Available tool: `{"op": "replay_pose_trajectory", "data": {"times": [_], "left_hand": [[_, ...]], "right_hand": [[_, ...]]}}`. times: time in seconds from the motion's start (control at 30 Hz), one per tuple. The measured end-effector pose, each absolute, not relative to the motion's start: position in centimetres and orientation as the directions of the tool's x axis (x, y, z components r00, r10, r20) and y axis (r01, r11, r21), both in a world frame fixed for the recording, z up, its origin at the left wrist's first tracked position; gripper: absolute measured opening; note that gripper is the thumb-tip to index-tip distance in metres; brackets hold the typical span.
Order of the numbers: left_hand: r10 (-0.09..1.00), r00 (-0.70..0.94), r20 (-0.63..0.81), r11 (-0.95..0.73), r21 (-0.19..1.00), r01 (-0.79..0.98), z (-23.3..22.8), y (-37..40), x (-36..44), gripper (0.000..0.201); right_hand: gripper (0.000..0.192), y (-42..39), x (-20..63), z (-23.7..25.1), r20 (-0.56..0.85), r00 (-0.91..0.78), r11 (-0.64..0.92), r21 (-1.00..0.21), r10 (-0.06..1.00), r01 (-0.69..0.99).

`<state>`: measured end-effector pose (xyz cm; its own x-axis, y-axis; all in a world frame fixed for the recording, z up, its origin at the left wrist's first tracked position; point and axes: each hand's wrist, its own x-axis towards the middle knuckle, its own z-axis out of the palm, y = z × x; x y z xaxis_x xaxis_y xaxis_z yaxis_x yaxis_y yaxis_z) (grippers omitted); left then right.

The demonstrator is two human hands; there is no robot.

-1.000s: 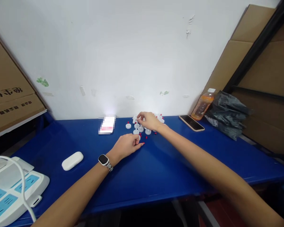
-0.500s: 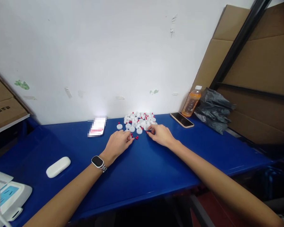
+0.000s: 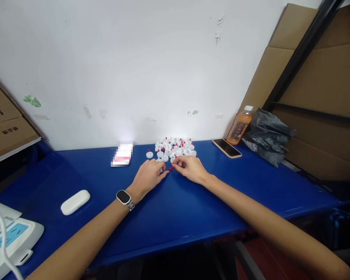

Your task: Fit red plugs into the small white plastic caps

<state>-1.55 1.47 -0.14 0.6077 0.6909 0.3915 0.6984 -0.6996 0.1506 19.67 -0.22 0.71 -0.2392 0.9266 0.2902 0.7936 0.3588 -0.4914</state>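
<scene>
A pile of white round caps (image 3: 181, 149), several with small red tips, lies against the wall on the blue table (image 3: 175, 217). My left hand (image 3: 148, 177), with a watch (image 3: 124, 197) on its wrist, is at the pile's front left. Its fingers are curled around a white cap, which they mostly hide. My right hand (image 3: 191, 169) is at the front right, thumb and index finger pinched together beside the pile; what is between them is too small to make out. A small red piece (image 3: 170, 168) lies between the two hands' fingertips.
A lit phone (image 3: 123, 154) lies left of the pile, a dark-screened phone (image 3: 226, 148) right. Behind that stand an orange drink bottle (image 3: 239, 126) and a black plastic bag (image 3: 268, 134). A white earbud case (image 3: 75, 202) and a power strip (image 3: 17, 237) are at left.
My right hand has moved left, bringing its fingertips close to the red piece and my left hand. The left hand stays curled at the pile's front. The view has shifted slightly.
</scene>
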Motion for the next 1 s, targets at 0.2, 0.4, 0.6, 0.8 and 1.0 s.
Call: {"op": "replay_pose_trajectory", "data": {"times": [0.2, 0.4, 0.6, 0.8, 1.0], "left_hand": [[0.797, 0.491, 0.351, -0.598, 0.347, 0.722, -0.3, 1.2, -2.5, 0.021], [0.852, 0.426, 0.303, -0.523, 0.480, 0.704, 0.0, 1.4, -3.7, 0.025], [0.886, 0.402, 0.229, -0.458, 0.559, 0.691, 0.9, 2.6, -6.2, 0.023], [0.907, 0.388, 0.164, -0.404, 0.598, 0.692, 0.6, 3.8, -8.7, 0.027], [0.911, 0.392, 0.130, -0.388, 0.594, 0.705, 0.4, 3.8, -8.7, 0.033]], "right_hand": [[0.011, 1.7, 17.4, 1.6, 0.250, -0.395, 0.464, -0.368, 0.884, 0.805], [0.015, 1.5, 17.5, 2.4, 0.239, -0.402, 0.464, -0.335, 0.884, 0.820], [0.020, 2.7, 17.0, 4.8, 0.258, -0.347, 0.418, -0.313, 0.902, 0.853], [0.030, 7.2, 12.6, 6.3, 0.201, -0.382, 0.412, -0.138, 0.902, 0.901], [0.041, 9.9, 9.1, 5.0, 0.157, -0.533, 0.511, 0.162, 0.831, 0.844]]}}
